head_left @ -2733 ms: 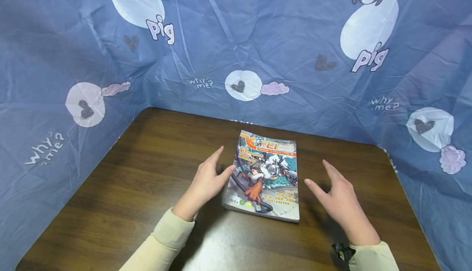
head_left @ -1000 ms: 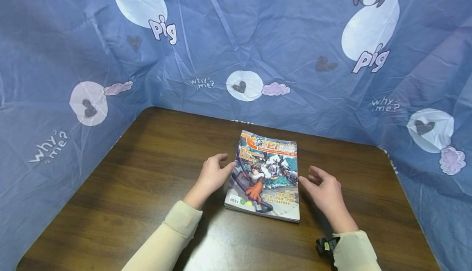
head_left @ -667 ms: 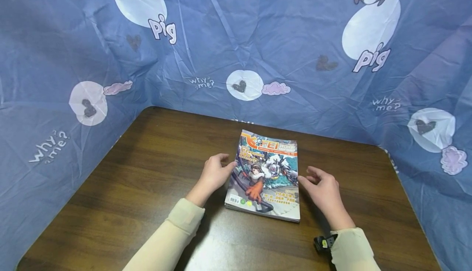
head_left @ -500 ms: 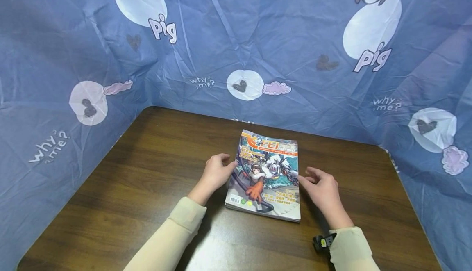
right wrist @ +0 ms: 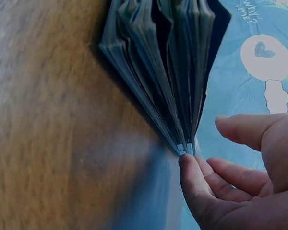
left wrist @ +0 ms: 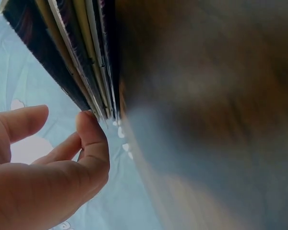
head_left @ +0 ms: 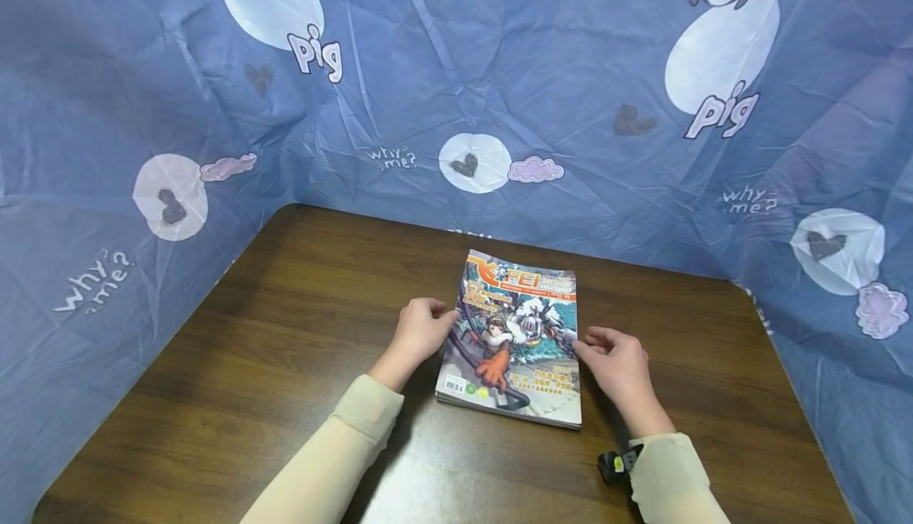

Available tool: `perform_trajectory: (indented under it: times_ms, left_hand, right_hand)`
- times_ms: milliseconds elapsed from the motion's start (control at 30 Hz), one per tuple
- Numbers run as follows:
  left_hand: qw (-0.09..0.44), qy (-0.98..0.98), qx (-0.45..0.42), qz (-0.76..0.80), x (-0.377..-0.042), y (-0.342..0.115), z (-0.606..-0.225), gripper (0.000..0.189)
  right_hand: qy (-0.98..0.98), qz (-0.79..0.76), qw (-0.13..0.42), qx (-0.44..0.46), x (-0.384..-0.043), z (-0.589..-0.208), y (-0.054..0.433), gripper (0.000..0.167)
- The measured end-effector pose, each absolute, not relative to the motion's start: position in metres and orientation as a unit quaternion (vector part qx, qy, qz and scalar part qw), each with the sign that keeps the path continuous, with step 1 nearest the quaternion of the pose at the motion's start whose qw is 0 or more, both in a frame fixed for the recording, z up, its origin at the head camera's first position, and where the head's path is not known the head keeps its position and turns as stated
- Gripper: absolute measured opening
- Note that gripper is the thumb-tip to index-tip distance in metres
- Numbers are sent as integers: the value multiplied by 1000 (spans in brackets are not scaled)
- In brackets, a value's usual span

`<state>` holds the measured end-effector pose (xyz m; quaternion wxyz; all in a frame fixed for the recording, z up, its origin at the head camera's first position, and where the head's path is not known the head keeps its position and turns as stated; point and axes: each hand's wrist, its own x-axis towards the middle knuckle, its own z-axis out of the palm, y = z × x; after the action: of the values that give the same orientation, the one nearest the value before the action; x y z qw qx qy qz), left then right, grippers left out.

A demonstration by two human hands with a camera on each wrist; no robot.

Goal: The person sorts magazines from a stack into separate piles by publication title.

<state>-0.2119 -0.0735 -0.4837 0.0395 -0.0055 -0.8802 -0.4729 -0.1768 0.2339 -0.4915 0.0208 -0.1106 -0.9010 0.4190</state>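
A stack of several magazines [head_left: 513,342] lies flat on the wooden table, the top cover showing comic-style art and an orange and white title. My left hand [head_left: 416,335] is at its left edge and my right hand [head_left: 619,365] at its right edge, fingers loosely bent. In the left wrist view, one fingertip [left wrist: 88,117] meets the layered edge of the stack [left wrist: 93,57], while another digit stands apart. The right wrist view shows a fingertip [right wrist: 185,160] at the fanned page edges [right wrist: 158,62], with another digit apart from them. Neither hand wraps round the stack.
The brown wooden table [head_left: 285,349] has rounded corners. Blue cloth [head_left: 399,96] printed with pigs, hearts and words hangs behind it and on both sides. A small black device [head_left: 616,464] sits at the right wrist by the sleeve.
Both hands have come inward from open poses beside the stack to its edges, their fingers now more bent. The right hand has shifted slightly closer in the last half second; the stack stays put.
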Motion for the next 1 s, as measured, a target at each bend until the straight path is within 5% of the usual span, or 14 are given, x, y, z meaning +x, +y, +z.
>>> perform_trajectory:
  times_ms: [1000]
  left_hand:
    - [-27, -889, 19, -457, -225, -63, -484, 21]
  right_hand:
    - [-895, 424, -20, -140, -185, -496, 227, 43]
